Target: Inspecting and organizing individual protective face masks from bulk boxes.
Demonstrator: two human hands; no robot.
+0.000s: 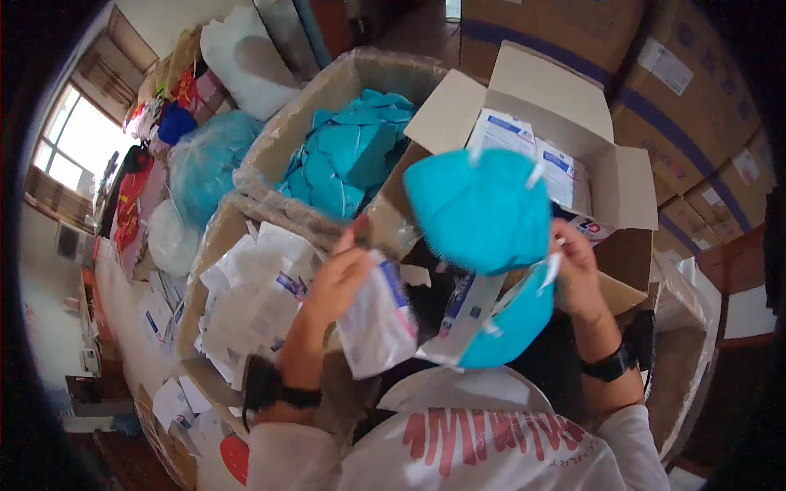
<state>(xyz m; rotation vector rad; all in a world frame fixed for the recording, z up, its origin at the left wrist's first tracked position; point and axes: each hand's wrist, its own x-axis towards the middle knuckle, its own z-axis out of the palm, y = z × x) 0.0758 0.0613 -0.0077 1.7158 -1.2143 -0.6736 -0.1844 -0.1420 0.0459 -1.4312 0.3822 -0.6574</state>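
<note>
My left hand (pixel 340 278), blurred a little, is closed at the upper edge of a crumpled white packet (pixel 377 319) with blue and pink print. My right hand (pixel 575 258) pinches the right side of a teal cup-shaped face mask (pixel 479 213), by its edge or white strap. Under that mask, a second teal mask (pixel 516 323) rests near my lap, partly covered. Between the packet and the lower mask lies a white printed sleeve (pixel 468 311). The upper mask hides part of the open carton behind it.
Ahead stands an open carton (pixel 634 184) with white printed packs (pixel 565 176). Left of it, a plastic-lined box (pixel 327 82) bears loose teal masks (pixel 352 155). Nearer left, another box (pixel 209 278) is heaped with white wrappers (pixel 262 278). Stacked cartons (pixel 688 106) rise at right.
</note>
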